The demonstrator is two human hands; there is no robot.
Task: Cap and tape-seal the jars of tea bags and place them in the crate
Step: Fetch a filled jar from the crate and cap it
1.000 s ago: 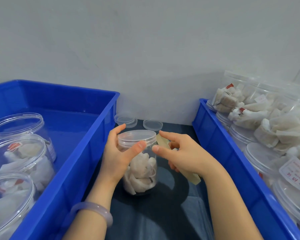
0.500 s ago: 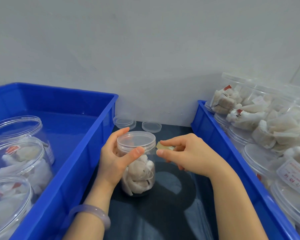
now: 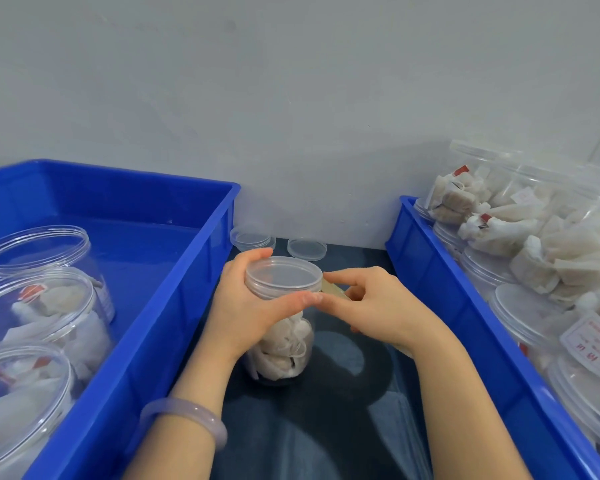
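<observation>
We see a clear round plastic jar (image 3: 284, 341), smooth-walled, standing upright on the dark glossy counter (image 3: 326, 431), in the lane between two blue hard-plastic crates. Crumpled whitish tea bags (image 3: 284, 351) fill its lower part. A clear flat lid (image 3: 283, 276) sits on its mouth.

The left hand (image 3: 246, 313) is clamped round the jar's neck, thumb across the near side and fingers curled round the far side. The right hand (image 3: 371, 306) pinches a short tan tape strip (image 3: 333, 291) at the lid's right rim. The two hands nearly touch there.

The left crate (image 3: 174, 306) holds three clear jars (image 3: 45, 306) at its near-left end, and blue floor shows beyond them. The right crate (image 3: 465, 306) is heaped above its rim with stacked jars (image 3: 520, 306).

Loose clear lids (image 3: 307, 248) lie far on the counter by the grey wall (image 3: 291, 116). There is a pale lilac bangle (image 3: 187, 415) on the left wrist. The lane is narrow, with crate walls close on both sides, and open counter shows near us.
</observation>
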